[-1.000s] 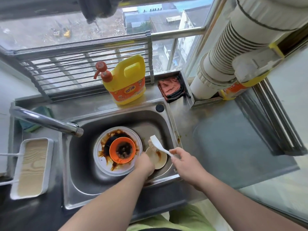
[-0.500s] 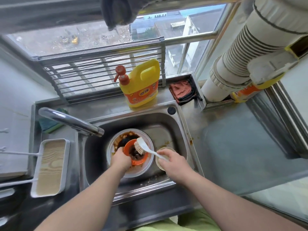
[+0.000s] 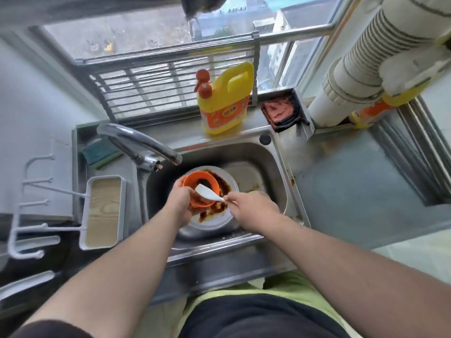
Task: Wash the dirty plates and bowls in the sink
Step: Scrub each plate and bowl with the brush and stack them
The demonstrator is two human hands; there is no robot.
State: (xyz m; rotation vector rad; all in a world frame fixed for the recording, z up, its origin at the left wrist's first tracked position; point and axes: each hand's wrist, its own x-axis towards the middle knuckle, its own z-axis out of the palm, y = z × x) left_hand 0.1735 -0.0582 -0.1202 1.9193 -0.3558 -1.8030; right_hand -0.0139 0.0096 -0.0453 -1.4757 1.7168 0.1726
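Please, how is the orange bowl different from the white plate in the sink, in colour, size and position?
The orange bowl is small, deep and bright orange; the white plate is wide, shallow and pale. The bowl is held tilted over the plate by the left hand, while the plate lies flat in the sink. The right hand puts the brush into the bowl, not on the plate. Both are smeared with brown sauce.

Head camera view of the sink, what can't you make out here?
- Small beige dish: mostly hidden behind the right hand.
- White brush bristles: turned into the orange bowl, which the left hand grips.
- Yellow detergent bottle label: too blurred to read.
- Water at the steel tap: cannot tell.
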